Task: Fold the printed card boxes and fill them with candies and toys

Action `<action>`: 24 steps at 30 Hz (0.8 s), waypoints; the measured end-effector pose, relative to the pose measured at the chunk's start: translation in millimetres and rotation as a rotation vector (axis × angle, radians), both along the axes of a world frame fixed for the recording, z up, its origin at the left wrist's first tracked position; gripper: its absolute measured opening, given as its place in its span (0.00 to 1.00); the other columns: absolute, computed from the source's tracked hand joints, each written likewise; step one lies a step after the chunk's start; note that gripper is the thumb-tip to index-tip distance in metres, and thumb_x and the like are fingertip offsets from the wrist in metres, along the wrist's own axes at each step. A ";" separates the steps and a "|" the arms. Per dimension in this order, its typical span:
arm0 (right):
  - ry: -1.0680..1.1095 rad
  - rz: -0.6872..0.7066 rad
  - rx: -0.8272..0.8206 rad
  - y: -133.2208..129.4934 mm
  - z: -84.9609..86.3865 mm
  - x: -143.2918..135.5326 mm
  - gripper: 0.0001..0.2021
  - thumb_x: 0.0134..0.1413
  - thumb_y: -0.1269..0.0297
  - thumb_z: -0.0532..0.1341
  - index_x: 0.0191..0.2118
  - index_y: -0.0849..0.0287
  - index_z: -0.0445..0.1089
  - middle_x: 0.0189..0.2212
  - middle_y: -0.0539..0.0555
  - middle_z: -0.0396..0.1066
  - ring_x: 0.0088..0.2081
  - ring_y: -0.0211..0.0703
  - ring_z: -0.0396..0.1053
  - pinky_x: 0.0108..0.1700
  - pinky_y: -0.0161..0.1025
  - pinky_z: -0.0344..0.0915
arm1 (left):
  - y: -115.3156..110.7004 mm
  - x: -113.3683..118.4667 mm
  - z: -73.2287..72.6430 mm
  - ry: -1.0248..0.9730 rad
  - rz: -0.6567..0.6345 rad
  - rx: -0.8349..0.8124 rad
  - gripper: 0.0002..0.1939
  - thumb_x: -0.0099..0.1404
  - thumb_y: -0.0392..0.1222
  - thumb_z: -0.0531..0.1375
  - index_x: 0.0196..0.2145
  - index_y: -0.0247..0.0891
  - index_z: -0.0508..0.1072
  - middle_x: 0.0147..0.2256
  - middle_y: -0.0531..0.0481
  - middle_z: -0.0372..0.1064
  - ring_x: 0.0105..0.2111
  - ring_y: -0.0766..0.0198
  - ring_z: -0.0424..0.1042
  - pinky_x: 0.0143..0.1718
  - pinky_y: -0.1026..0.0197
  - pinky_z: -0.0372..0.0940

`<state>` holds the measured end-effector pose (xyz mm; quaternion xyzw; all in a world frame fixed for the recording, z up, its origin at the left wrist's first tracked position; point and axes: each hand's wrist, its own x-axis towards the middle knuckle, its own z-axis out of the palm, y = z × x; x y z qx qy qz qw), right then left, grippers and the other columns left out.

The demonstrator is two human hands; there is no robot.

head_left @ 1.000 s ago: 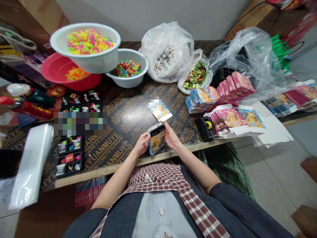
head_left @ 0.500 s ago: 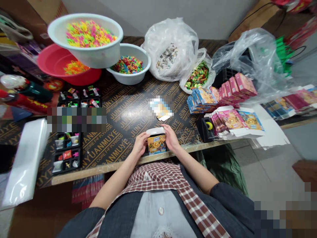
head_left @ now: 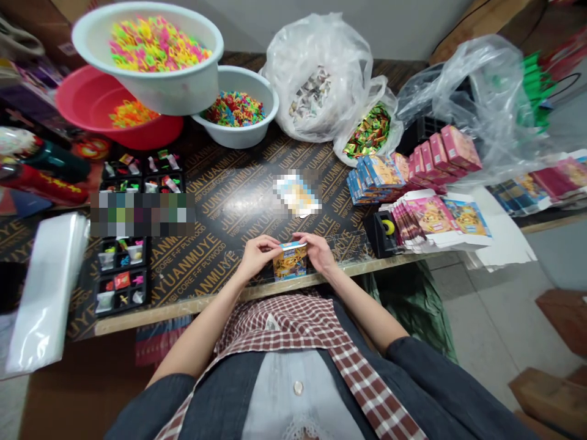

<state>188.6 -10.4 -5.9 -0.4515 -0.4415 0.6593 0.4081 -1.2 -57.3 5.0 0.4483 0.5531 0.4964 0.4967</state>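
A small blue-and-orange printed box (head_left: 290, 263) stands upright at the table's front edge, its top flap folded down. My left hand (head_left: 257, 258) grips its upper left corner, fingers on the top. At the upper right corner, my right hand (head_left: 320, 253) holds the box with its fingers along the top edge. Just beyond them lies a blue and yellow printed piece (head_left: 298, 197), partly pixelated, flat on the table.
Black compartment trays (head_left: 121, 290) with small toys line the left, near plastic sleeves (head_left: 46, 293). Tubs of colourful pieces (head_left: 147, 73) and plastic bags (head_left: 316, 79) stand behind. To the right are a tape dispenser (head_left: 383, 235), flat cartons (head_left: 431, 220) and stacked boxes (head_left: 376, 180).
The white flap that stood up on the box is now folded down, showing a blue top edge. My left hand has shifted its fingers onto the top. The camera view has moved slightly.
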 end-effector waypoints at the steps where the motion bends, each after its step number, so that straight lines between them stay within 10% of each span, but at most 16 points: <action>1: -0.079 0.011 0.078 0.8 2.3 2.6 0.10 0.41 0.54 0.67 0.22 0.54 0.74 0.33 0.54 0.79 0.39 0.51 0.74 0.47 0.49 0.69 | 1.4 -2.6 1.5 0.029 -0.006 -0.017 0.09 0.44 0.47 0.69 0.21 0.40 0.79 0.27 0.48 0.78 0.28 0.60 0.73 0.32 0.59 0.68; 10: -0.209 0.176 0.150 20.6 12.1 11.0 0.14 0.37 0.52 0.73 0.23 0.57 0.76 0.22 0.50 0.75 0.26 0.40 0.68 0.35 0.41 0.67 | 15.7 -10.3 4.4 0.015 -0.049 -0.159 0.10 0.41 0.45 0.71 0.21 0.37 0.80 0.21 0.48 0.76 0.22 0.62 0.71 0.30 0.60 0.66; 24: -0.419 0.317 0.648 1.9 4.6 27.3 0.12 0.58 0.50 0.63 0.31 0.51 0.77 0.39 0.56 0.79 0.42 0.50 0.74 0.49 0.52 0.70 | -3.3 -1.3 1.8 0.725 -0.297 0.326 0.09 0.64 0.46 0.59 0.34 0.41 0.78 0.35 0.45 0.77 0.36 0.57 0.76 0.41 0.56 0.70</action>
